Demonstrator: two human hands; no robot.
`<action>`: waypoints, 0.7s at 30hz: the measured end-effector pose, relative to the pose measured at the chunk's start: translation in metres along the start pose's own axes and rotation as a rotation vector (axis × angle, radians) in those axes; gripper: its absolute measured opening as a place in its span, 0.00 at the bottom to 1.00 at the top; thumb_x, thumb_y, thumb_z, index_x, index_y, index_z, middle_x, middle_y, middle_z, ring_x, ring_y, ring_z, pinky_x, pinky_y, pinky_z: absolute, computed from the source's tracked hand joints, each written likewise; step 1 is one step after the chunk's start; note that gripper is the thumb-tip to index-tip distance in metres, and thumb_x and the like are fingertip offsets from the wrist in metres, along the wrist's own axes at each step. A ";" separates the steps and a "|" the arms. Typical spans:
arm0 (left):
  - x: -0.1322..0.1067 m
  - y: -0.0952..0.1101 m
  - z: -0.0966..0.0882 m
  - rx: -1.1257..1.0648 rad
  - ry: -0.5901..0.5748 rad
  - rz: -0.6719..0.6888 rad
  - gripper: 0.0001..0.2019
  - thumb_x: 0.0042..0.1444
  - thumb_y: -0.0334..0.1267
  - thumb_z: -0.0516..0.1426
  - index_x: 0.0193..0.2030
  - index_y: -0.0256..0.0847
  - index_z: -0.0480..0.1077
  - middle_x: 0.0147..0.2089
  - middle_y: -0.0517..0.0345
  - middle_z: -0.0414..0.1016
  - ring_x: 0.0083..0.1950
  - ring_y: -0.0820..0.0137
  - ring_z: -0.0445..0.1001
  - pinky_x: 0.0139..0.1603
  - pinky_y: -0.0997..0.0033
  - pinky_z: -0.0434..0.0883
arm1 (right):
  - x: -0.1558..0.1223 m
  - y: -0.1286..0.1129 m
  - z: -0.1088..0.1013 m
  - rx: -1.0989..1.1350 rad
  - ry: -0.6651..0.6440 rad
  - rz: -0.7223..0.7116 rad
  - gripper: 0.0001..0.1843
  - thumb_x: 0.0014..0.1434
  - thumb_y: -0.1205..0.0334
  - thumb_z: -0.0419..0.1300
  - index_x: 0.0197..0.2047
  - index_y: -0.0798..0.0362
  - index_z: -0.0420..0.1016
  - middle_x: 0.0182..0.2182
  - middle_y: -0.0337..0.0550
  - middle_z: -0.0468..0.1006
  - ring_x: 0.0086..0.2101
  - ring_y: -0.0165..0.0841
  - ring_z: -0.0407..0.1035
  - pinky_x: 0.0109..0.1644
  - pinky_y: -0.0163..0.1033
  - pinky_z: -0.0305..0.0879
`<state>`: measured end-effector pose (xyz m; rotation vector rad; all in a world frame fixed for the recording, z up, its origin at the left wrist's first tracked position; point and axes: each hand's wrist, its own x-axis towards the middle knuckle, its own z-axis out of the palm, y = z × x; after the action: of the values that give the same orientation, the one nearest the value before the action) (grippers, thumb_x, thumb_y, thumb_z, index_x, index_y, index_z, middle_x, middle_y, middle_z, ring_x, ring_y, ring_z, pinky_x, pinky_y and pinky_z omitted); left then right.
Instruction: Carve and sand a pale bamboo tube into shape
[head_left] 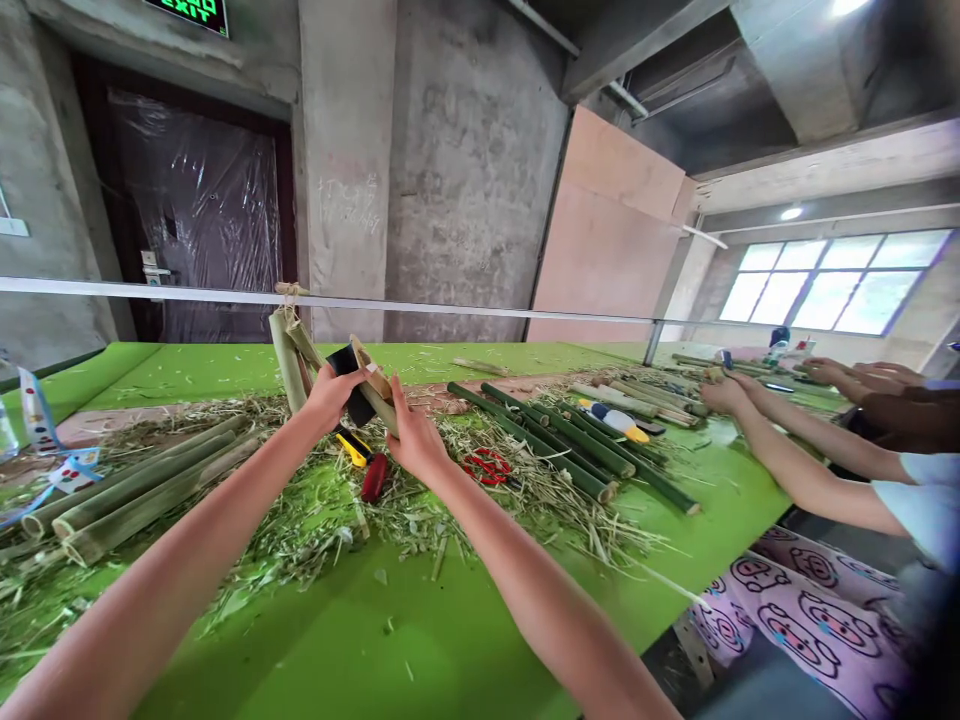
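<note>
Bamboo piece (382,405) could slip if either grip slackens — left hand (330,396) clamped on dark sheet (359,407), right hand (418,440) around the piece's lower end

On the bench (360,620), bamboo tubes (150,492) lie left and bamboo poles (566,441) right, with scissors (487,466) among shavings (420,510) between them. A bamboo piece (384,410) is above the shavings; behind, leftward, stands a door (202,200).
</note>
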<state>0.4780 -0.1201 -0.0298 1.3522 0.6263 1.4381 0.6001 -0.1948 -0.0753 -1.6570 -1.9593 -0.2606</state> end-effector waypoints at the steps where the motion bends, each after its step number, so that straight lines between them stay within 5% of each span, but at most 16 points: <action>1: -0.001 -0.001 0.002 0.013 -0.023 0.022 0.19 0.30 0.40 0.66 0.31 0.34 0.70 0.30 0.54 0.74 0.30 0.67 0.73 0.35 0.67 0.71 | 0.000 0.000 0.002 0.022 0.019 0.017 0.51 0.53 0.68 0.53 0.64 0.55 0.14 0.39 0.53 0.74 0.35 0.39 0.70 0.36 0.40 0.64; 9: -0.004 -0.003 0.011 0.008 -0.121 0.094 0.17 0.32 0.34 0.65 0.34 0.35 0.70 0.36 0.53 0.75 0.38 0.66 0.73 0.43 0.64 0.70 | 0.005 0.001 0.010 0.346 0.096 0.109 0.53 0.51 0.62 0.56 0.64 0.65 0.20 0.42 0.57 0.75 0.38 0.40 0.70 0.37 0.39 0.65; 13: -0.001 0.001 0.004 -0.091 -0.115 -0.031 0.15 0.35 0.31 0.62 0.34 0.34 0.69 0.34 0.52 0.75 0.36 0.64 0.74 0.42 0.60 0.71 | 0.003 0.000 0.008 0.260 0.120 0.095 0.48 0.52 0.59 0.55 0.66 0.62 0.26 0.40 0.56 0.75 0.36 0.42 0.71 0.36 0.41 0.65; 17: 0.000 0.003 -0.011 -0.207 -0.292 -0.183 0.22 0.38 0.27 0.60 0.45 0.37 0.67 0.39 0.51 0.76 0.42 0.61 0.75 0.47 0.57 0.71 | 0.003 0.000 0.007 0.279 0.076 0.132 0.50 0.51 0.57 0.56 0.66 0.61 0.26 0.37 0.54 0.76 0.33 0.42 0.71 0.35 0.43 0.65; 21: -0.002 0.006 -0.019 -0.230 -0.411 -0.224 0.26 0.40 0.25 0.58 0.50 0.36 0.65 0.47 0.48 0.74 0.49 0.60 0.72 0.53 0.56 0.68 | 0.004 0.002 0.007 0.460 0.050 0.150 0.50 0.49 0.58 0.58 0.66 0.58 0.30 0.46 0.56 0.72 0.39 0.41 0.70 0.40 0.44 0.65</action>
<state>0.4578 -0.1185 -0.0302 1.2984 0.3188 0.9806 0.5993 -0.1876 -0.0794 -1.4632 -1.6871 0.1922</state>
